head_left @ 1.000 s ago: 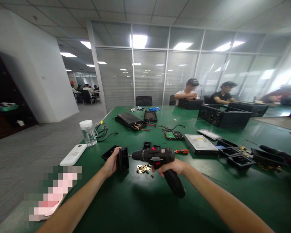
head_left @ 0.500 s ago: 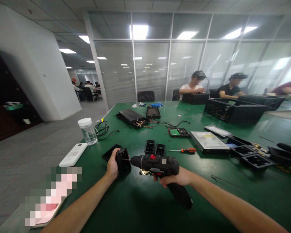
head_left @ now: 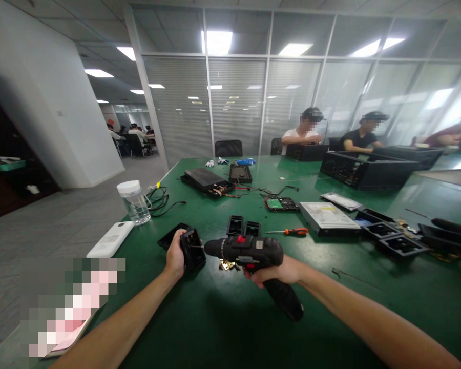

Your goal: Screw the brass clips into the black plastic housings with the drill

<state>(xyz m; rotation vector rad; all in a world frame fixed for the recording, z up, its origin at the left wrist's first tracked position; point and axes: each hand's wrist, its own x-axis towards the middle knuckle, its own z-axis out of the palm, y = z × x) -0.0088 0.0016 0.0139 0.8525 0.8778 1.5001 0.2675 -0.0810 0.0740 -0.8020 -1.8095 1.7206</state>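
My left hand (head_left: pixel 175 256) is closed around the side of a small black plastic box (head_left: pixel 194 250), its open face turned toward the right. In my right hand (head_left: pixel 274 271) is a black cordless drill (head_left: pixel 246 251), held by its grip and pointing left. The thin bit reaches into the box; its tip is hard to make out. Below the drill's chuck lies a heap of small brass-coloured parts (head_left: pixel 227 265), partly covered by the drill. Another black box (head_left: pixel 172 234) rests on the table behind my left hand.
Two black frames (head_left: pixel 236 225) and an orange-handled screwdriver (head_left: pixel 295 231) lie beyond the drill. A silver drive (head_left: pixel 328 218) and several black boxes (head_left: pixel 401 246) sit to the right. At left stand a water bottle (head_left: pixel 134 202) and a white power bank (head_left: pixel 110 239). Co-workers sit across the green table.
The box in my left hand has turned, showing more of its open inside. The drill has shifted slightly right in view and covers more of the brass-coloured parts. The camera view has also shifted.
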